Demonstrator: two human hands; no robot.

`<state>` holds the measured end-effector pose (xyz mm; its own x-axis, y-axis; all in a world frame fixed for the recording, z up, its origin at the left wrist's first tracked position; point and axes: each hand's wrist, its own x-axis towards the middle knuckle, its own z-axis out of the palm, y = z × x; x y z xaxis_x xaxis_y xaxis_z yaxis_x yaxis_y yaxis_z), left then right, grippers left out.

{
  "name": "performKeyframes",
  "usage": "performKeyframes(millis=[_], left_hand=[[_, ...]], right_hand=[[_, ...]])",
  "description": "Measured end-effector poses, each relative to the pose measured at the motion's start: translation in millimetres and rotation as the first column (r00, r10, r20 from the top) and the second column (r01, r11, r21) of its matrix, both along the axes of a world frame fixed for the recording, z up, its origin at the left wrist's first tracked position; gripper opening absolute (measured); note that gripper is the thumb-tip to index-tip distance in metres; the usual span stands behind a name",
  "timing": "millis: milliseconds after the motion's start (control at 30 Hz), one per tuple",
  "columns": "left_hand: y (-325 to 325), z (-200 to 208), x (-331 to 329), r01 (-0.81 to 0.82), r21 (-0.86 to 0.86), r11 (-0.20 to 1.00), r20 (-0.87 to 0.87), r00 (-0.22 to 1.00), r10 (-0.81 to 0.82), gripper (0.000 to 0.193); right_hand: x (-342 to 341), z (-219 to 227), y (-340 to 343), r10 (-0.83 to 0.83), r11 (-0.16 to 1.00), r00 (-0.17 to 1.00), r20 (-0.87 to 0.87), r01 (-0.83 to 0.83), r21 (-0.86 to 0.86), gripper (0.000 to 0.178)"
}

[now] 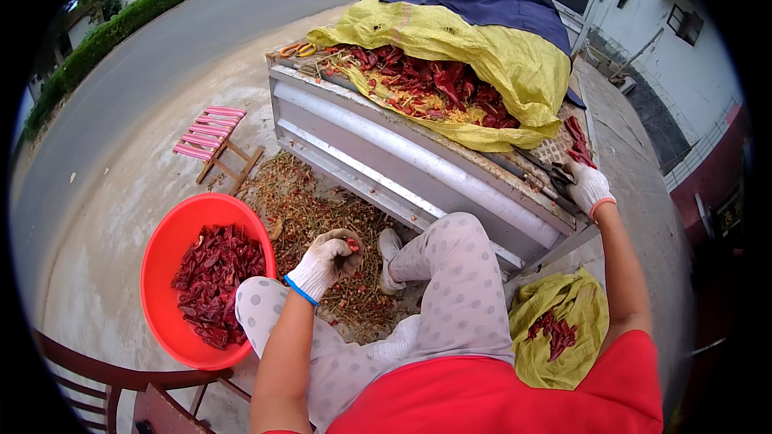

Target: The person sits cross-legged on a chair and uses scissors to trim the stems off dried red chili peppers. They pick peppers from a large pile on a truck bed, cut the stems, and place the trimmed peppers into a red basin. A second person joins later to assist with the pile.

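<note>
My left hand (326, 262), in a white glove with a blue cuff, is closed over my left knee's inner side. A small bit of red dried chili pepper (352, 245) shows between its fingers. At the right end of the truck bed my right hand (591, 186), gloved in white, closes round dark scissors (550, 170) lying along the bed's edge. Just beyond that hand lie a few red dried chilies (579, 145). An opened yellow woven sack (490, 44) on the bed spills many red chilies (450, 84). To my left, a red basin (269, 241) holds a heap of chilies.
Stems and scraps (314, 209) cover the ground before my feet. A pink striped folding stool (211, 133) stands beyond the basin. Orange-handled scissors (298, 50) lie on the bed's left corner. A yellow sack (591, 313) with some chilies sits right of my legs, below the metal tailgate (402, 153).
</note>
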<state>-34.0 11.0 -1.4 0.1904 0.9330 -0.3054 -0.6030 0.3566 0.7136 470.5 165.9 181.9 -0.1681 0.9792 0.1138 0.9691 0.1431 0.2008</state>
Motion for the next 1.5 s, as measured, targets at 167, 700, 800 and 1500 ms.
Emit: performKeyframes(millis=[167,700,800,1500], left_hand=[[-4,1,-1,-0.035,0.009,0.999,0.094,0.995,0.034,0.023],[-6,-6,-5,0.015,0.034,0.999,0.109,0.994,-0.019,0.024],[-12,0,-14,0.099,0.064,0.993,-0.020,0.995,-0.098,0.028],[-21,15,-17,0.035,0.052,0.998,-0.141,0.990,-0.028,0.033]], right_hand=[[8,-11,12,-0.053,0.996,0.998,0.026,0.055,-0.075,0.037],[-168,-59,-147,-0.157,0.381,0.684,-0.713,-0.624,-0.683,0.037],[-203,-67,-153,-0.437,0.148,0.565,-0.700,-0.723,-0.675,0.040],[-222,-73,-152,-0.749,-0.151,0.482,-0.454,-0.792,-0.591,0.076]])
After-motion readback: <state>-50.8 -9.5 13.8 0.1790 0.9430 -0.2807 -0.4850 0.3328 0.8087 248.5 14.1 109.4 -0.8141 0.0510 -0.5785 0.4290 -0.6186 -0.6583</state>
